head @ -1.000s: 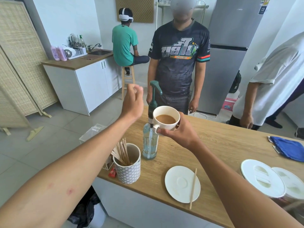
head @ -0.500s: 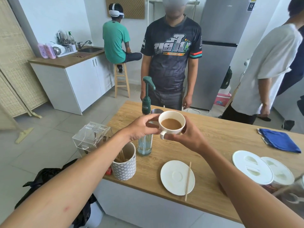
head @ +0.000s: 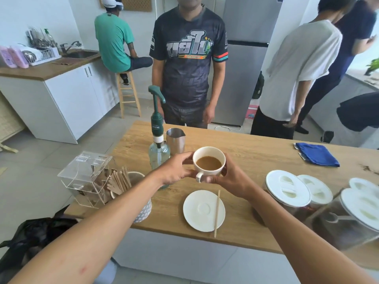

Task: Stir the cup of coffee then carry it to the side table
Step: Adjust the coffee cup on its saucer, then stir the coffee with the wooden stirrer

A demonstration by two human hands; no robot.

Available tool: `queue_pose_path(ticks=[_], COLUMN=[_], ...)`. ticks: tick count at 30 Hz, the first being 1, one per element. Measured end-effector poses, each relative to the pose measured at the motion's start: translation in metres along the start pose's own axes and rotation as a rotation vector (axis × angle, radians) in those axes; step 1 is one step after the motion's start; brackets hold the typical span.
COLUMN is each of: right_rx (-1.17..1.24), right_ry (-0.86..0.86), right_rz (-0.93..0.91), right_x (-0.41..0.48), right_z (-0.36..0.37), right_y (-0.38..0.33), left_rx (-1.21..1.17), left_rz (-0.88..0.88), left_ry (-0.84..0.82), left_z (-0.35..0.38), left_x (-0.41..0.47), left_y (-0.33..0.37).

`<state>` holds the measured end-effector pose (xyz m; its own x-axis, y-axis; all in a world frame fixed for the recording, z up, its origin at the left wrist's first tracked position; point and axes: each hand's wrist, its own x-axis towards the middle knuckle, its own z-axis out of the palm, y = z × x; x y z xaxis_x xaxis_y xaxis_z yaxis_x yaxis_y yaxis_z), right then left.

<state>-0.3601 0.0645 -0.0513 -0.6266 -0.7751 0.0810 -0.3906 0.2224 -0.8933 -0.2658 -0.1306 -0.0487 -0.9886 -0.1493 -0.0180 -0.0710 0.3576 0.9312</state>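
Coffee cup (head: 208,163): one, lifted.
Left hand (head: 176,170), right hand (head: 231,178): both gripped it.
Saucer (head: 204,210): one.
Stir stick (head: 217,213): one, across it.

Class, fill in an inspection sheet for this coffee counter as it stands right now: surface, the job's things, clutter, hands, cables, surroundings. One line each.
Surface: wooden counter, dry, no spills seen.
Job's things: white cup of coffee held above the counter; saucer empty, with a wooden stirrer lying across its right edge.
Clutter: pump bottle, steel jug, patterned pot of stirrers, clear acrylic box, lidded jars, blue cloth.
Hands: left hand and right hand both wrap the cup.
Cables: a white cable lies on the floor by the fridge.
Surroundings: several people stand or sit close behind the counter.
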Motion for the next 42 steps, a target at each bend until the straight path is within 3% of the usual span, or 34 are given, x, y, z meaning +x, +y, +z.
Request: queue_pose_path(ticks=[13,26,42], right_rx=[-0.157,-0.149,-0.261], right_ry=[0.011,-0.019,-0.036], right_rz=[0.081,0.184,0.289], right_x=[-0.010,-0.019,-0.025], right_z=[-0.007,0.014,0.031], right_y=[0.044,0.073,0.105], left_rx=[0.162,0.219,0.283], left_rz=[-0.008,-0.081,-0.181], left_ry=[0.085,0.173,0.167], left_z=[0.033,0.057,0.079], left_x=[-0.002,-0.017,-0.023], left_y=[-0.028,-0.065,-0.097])
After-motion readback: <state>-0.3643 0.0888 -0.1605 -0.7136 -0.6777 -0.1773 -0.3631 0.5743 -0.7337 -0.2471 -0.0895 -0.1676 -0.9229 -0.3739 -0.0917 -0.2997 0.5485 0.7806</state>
